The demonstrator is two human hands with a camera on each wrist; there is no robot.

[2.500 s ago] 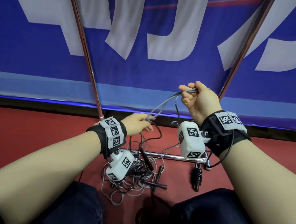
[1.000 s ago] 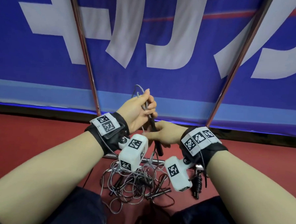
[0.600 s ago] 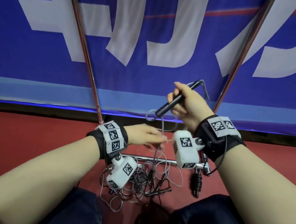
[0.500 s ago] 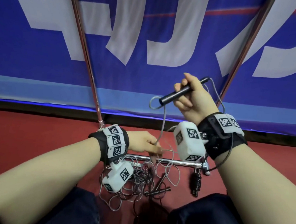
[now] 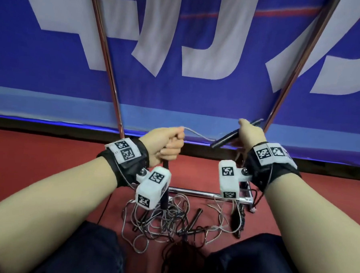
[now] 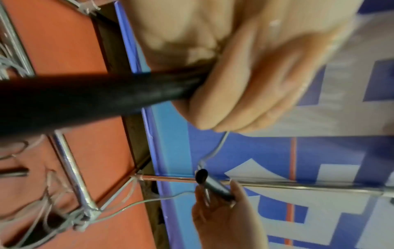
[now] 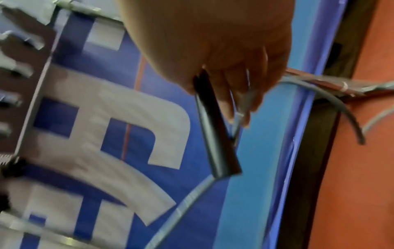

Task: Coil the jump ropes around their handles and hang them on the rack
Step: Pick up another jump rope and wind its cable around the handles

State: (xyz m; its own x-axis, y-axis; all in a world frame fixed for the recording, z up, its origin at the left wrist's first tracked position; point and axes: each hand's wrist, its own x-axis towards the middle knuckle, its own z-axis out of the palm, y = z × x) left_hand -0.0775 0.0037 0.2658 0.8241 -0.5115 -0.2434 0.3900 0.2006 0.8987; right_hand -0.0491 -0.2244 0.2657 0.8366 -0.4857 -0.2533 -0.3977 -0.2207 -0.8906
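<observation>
Jump rope: left hand [image 5: 164, 145] now grips one handle [image 5: 164, 189], right hand [image 5: 249, 133] the other handle [image 5: 224, 139], above the rack base [image 5: 195, 192]; both ends found, coiling can begin.

Upper part of the left handle [image 5: 164, 195] inside the fist, rack [image 5: 108, 55] uprights cut off above.

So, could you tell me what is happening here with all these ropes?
A person is sorting jump ropes. The left hand grips one black handle upright, and the right hand holds the other handle; a grey rope runs between them. No coils are on either handle yet. More ropes lie in a tangle on the red floor by the rack's bottom bar.
</observation>
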